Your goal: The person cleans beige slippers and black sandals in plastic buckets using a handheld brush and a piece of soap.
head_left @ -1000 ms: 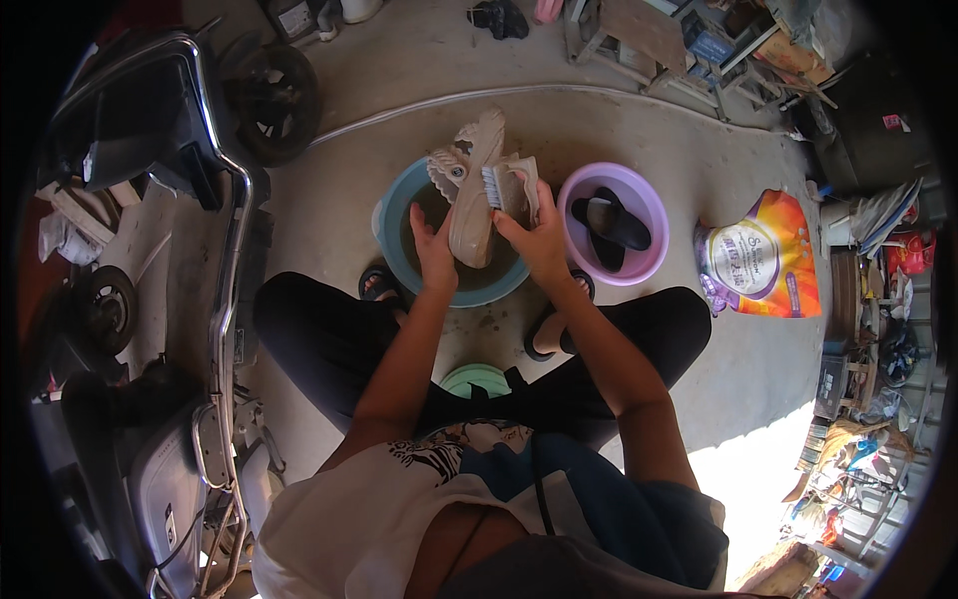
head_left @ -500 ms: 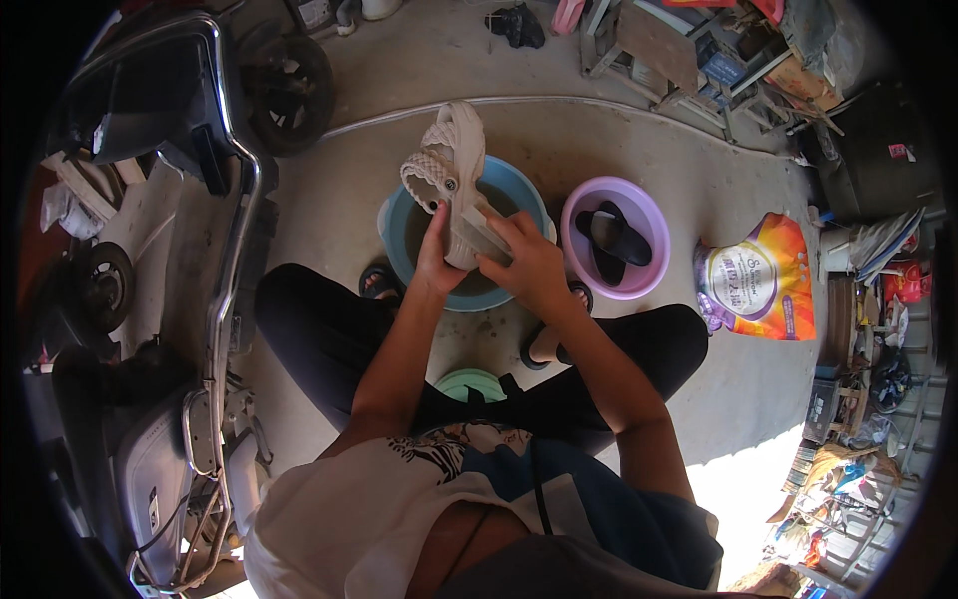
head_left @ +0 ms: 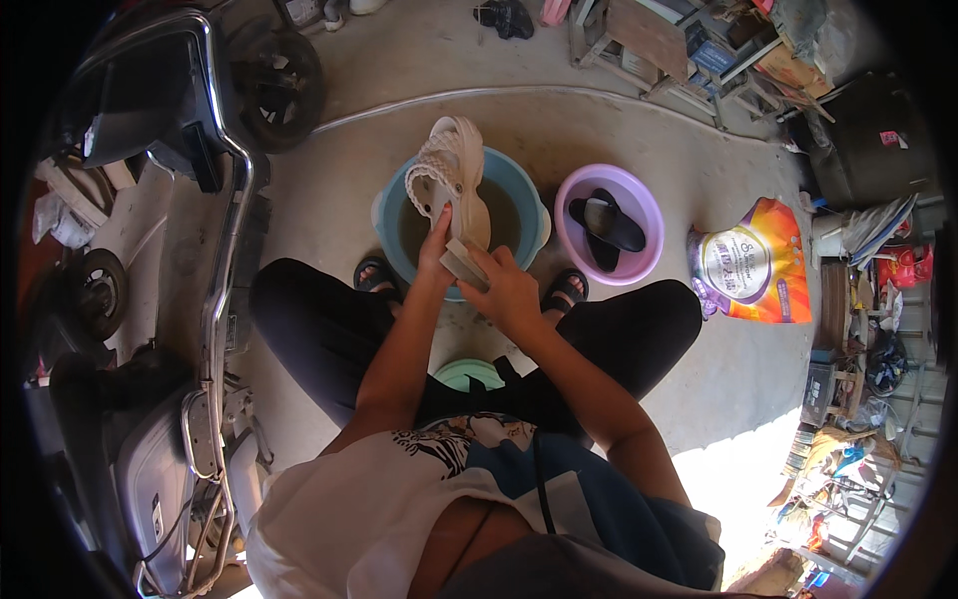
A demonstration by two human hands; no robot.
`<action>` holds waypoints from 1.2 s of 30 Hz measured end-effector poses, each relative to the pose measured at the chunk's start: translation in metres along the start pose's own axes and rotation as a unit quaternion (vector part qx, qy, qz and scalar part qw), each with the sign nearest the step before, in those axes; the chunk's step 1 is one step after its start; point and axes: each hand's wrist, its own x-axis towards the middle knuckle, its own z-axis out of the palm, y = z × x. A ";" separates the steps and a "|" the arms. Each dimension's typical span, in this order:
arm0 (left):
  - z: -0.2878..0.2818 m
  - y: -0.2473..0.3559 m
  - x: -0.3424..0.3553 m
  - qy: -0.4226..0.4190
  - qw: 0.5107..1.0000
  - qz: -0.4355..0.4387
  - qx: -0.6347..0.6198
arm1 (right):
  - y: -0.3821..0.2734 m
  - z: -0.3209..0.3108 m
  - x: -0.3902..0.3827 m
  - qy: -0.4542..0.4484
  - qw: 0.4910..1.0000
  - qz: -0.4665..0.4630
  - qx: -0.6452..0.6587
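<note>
A beige clog with braided straps (head_left: pixel 465 180) is tilted up above a blue basin (head_left: pixel 519 170) of murky water. My left hand (head_left: pixel 435 252) grips the clog low down, near its heel end. In my right hand (head_left: pixel 507 290) is a pale scrubbing brush (head_left: pixel 464 265), block-shaped, close to the heel of the clog. Whether its bristles touch the clog I cannot tell. Right of the basin, a pink-purple tub (head_left: pixel 566 240) holds a pair of black slippers (head_left: pixel 611 228).
A colourful detergent bag (head_left: pixel 753 265) lies on the floor at right. A green stool (head_left: pixel 469 375) is under me. Along the left stands a vehicle with a chrome rail (head_left: pixel 218 260). Cluttered shelves (head_left: pixel 858 349) line the right, and a hose (head_left: pixel 539 90) crosses the far floor.
My right hand has drawn the brush down and toward me, off the clog's side to near its heel. The clog has turned a little and its sole edge shows more.
</note>
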 end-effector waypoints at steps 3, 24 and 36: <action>-0.010 -0.002 0.003 -0.012 0.999 -0.036 0.006 | 0.002 0.002 0.021 0.070 0.997 0.035 0.021; -0.015 -0.038 -0.012 -0.049 0.987 -0.103 -0.116 | 0.016 -0.023 0.074 0.182 0.980 0.027 0.075; -0.014 -0.043 -0.027 -0.068 0.986 -0.135 -0.064 | 0.016 -0.051 0.068 0.116 0.993 -0.009 -0.020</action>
